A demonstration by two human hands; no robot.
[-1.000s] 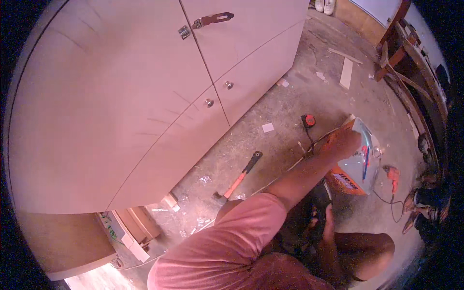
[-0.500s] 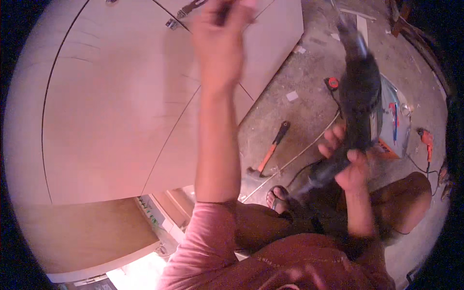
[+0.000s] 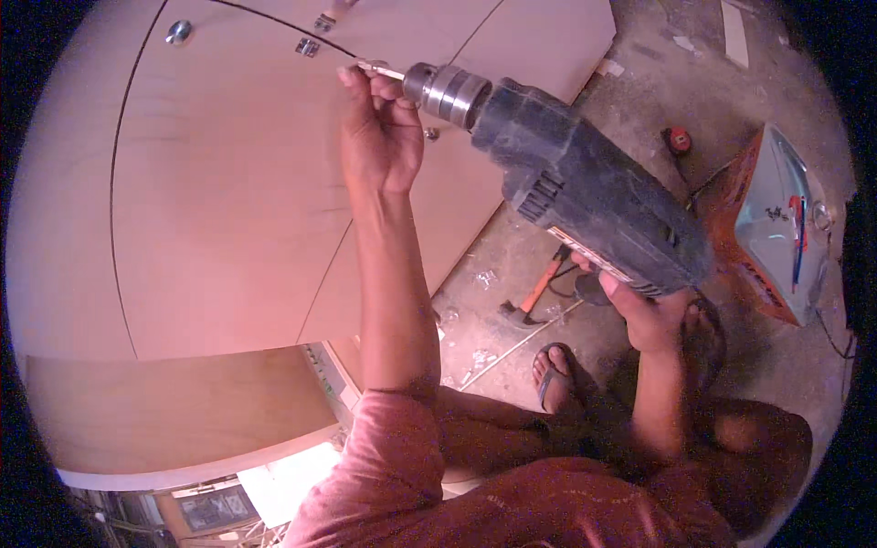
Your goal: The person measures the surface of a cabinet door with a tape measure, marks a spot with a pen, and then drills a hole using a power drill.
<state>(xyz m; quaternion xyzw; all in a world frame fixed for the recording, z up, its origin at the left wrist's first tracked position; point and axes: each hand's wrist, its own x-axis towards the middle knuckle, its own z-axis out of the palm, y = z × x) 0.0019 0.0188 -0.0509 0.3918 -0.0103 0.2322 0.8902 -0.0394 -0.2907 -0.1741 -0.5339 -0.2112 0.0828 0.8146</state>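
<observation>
A dark blue-grey power drill (image 3: 585, 173) lies slantwise over the pale panel's edge, its metal chuck (image 3: 448, 93) pointing up and left. My right hand (image 3: 647, 315) is wrapped round the drill's handle, partly hidden under the body. At the chuck's front, my left hand (image 3: 382, 137) has its fingers closed round the tip of the thin, light-coloured bit (image 3: 391, 73). Whether a small screw sits at that tip, I cannot tell. Beneath is the pale panel (image 3: 237, 201) with dark seams. Small metal fittings (image 3: 307, 47) lie on it just beyond my left hand.
Round knobs (image 3: 180, 34) stand on the panel. On the concrete floor are an orange-handled hammer (image 3: 539, 288), a red tape measure (image 3: 677, 140) and an orange and pale container (image 3: 763, 224) holding small items. My sandalled foot (image 3: 555, 374) is near the hammer. A wooden board (image 3: 174, 411) lies lower left.
The drill has swung from upright on the right to slanting left, bringing its bit to my left hand. My left hand has come down from the fittings to the bit. The view has shifted.
</observation>
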